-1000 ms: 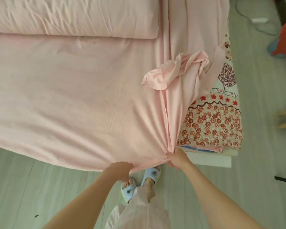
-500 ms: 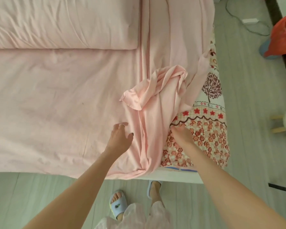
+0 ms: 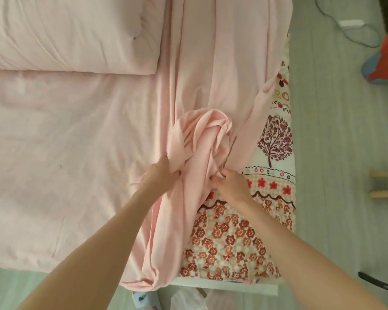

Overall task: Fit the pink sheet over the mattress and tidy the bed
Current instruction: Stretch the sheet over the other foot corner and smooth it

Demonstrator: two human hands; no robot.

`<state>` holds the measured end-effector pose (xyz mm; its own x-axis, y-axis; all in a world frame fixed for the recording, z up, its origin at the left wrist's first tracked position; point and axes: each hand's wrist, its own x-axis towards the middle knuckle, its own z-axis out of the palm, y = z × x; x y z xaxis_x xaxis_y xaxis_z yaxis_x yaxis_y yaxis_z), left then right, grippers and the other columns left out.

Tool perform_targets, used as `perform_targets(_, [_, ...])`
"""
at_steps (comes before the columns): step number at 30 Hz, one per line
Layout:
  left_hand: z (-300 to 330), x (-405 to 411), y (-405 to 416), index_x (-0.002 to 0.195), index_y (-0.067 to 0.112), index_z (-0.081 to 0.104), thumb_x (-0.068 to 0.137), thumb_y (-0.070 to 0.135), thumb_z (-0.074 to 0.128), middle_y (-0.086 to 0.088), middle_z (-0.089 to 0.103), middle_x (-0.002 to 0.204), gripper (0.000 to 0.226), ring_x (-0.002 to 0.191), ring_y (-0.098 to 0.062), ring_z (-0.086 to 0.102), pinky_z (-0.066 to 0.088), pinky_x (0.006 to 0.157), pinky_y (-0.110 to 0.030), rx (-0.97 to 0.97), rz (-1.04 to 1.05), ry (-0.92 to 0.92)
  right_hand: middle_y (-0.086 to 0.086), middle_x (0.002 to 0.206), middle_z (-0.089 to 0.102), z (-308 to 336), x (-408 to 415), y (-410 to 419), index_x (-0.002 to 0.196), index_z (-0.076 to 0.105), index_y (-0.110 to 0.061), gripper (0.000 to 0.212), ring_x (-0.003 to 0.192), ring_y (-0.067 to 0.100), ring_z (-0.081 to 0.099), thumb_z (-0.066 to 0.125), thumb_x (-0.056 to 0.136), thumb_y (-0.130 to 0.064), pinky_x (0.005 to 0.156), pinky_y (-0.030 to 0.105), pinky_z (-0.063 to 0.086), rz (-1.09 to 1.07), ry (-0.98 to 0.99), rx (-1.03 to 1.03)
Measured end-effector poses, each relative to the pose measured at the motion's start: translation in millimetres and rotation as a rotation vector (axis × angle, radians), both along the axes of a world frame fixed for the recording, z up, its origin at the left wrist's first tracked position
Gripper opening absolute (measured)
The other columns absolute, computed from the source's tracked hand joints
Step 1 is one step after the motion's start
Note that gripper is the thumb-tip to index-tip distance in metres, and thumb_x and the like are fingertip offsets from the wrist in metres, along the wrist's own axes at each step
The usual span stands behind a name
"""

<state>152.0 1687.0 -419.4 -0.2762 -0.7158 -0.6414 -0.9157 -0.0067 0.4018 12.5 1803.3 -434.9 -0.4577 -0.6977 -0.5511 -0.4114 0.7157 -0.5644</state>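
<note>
The sheet [image 3: 76, 153] lies over the left part of the mattress [image 3: 276, 193]. A bunched lump of sheet [image 3: 202, 135] sits in the middle, with the left hand [image 3: 164, 173] on its left and the right hand [image 3: 231, 182] on its right. The folded quilt [image 3: 65, 34] lies behind, at the far left. The floor [image 3: 336, 153] is to the right of the bed.
</note>
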Motion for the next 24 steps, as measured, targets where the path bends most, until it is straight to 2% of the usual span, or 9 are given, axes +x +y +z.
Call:
perform_targets(2, [4.7,0.4,12.1,0.100,0.004,0.048,0.091,0.023,0.049,-0.017,0.060,0.092,0.022,0.086,-0.032,0.055,0.038,0.067,-0.032,-0.127,-0.065,0.021,-0.005,0.060,0.045,6.9,-5.7,7.4,0.068,0.048,-0.014,0.030,0.048,0.008,0.037,0.044,0.095,-0.025,0.047,0.019,0.030,-0.064,-0.090,0.013])
perform_targets(4, [14.6,3.6,23.1,0.082,0.004,0.048,0.090,0.019,0.050,-0.012,0.053,0.085,0.017,0.085,-0.031,0.054,0.035,0.066,-0.031,-0.207,-0.087,0.114,-0.008,0.064,0.047,14.6,-14.1,22.8,0.071,0.051,-0.016,0.028,0.049,0.009,0.039,0.044,0.097,-0.022,0.048,0.019,0.034,-0.052,-0.081,0.020])
perform_targets(7, [31.8,7.5,40.7,0.091,-0.004,0.059,0.086,0.020,0.055,-0.010,0.047,0.106,0.025,0.105,-0.030,0.046,0.043,0.086,-0.036,-0.302,-0.246,0.208,-0.002,0.089,0.059,20.0,-32.2,62.2,0.116,0.060,-0.010,0.028,0.065,0.011,0.054,0.043,0.098,-0.021,0.061,0.020,0.046,-0.169,0.117,0.018])
perform_targets(10, [48.6,5.2,65.4,0.113,0.002,0.058,0.085,0.029,0.051,-0.006,0.047,0.119,0.039,0.107,-0.025,0.047,0.041,0.089,-0.030,-0.178,-0.412,0.328,0.004,0.076,0.055,29.7,-54.2,108.3,0.112,0.060,0.002,0.031,0.059,0.013,0.046,0.040,0.098,-0.017,0.053,0.023,0.037,-0.620,0.136,0.048])
perform_targets(13, [67.2,4.7,97.5,0.097,0.008,0.052,0.092,0.026,0.047,0.002,0.052,0.085,0.020,0.066,-0.011,0.050,0.042,0.061,-0.019,0.088,-0.440,0.329,0.013,0.116,0.059,46.0,-56.9,139.2,0.124,0.053,-0.006,0.030,0.093,0.023,0.055,0.045,0.097,-0.016,0.078,0.036,0.050,-0.965,-0.196,-0.024])
perform_targets(16, [68.3,11.5,124.4,0.079,0.009,0.048,0.095,0.027,0.044,0.006,0.045,0.058,0.024,0.049,-0.007,0.043,0.033,0.041,-0.011,0.213,-0.540,0.235,0.008,0.116,0.055,63.7,-36.5,140.8,0.117,0.052,-0.015,0.048,0.104,0.026,0.055,0.051,0.088,-0.053,0.087,0.044,0.050,-1.096,-0.734,-0.083])
perform_targets(20, [68.1,19.8,159.7,0.115,-0.005,0.048,0.098,0.025,0.040,-0.006,0.061,0.081,0.036,0.073,-0.021,0.059,0.044,0.061,-0.025,0.308,-0.606,0.201,0.004,0.097,0.059,69.4,-4.1,130.0,0.104,0.060,-0.023,0.068,0.088,0.025,0.058,0.057,0.064,-0.077,0.091,0.053,0.049,-0.813,-0.893,0.024])
perform_targets(22, [71.1,21.1,176.8,0.122,-0.003,0.047,0.100,0.022,0.036,-0.015,0.062,0.111,0.035,0.102,-0.031,0.058,0.041,0.076,-0.027,0.312,-0.538,0.209,0.007,0.097,0.062,69.7,7.9,125.1,0.105,0.062,-0.025,0.049,0.087,0.026,0.058,0.064,0.073,-0.062,0.091,0.052,0.049,-0.741,-0.866,0.016])
perform_targets(24, [72.8,24.2,190.6,0.125,-0.001,0.044,0.101,0.020,0.033,-0.016,0.058,0.121,0.034,0.112,-0.033,0.054,0.039,0.082,-0.027,0.331,-0.416,0.210,0.008,0.102,0.066,67.0,13.4,123.1,0.113,0.061,-0.021,0.036,0.094,0.027,0.061,0.070,0.080,-0.035,0.089,0.046,0.051,-0.751,-0.738,-0.033])
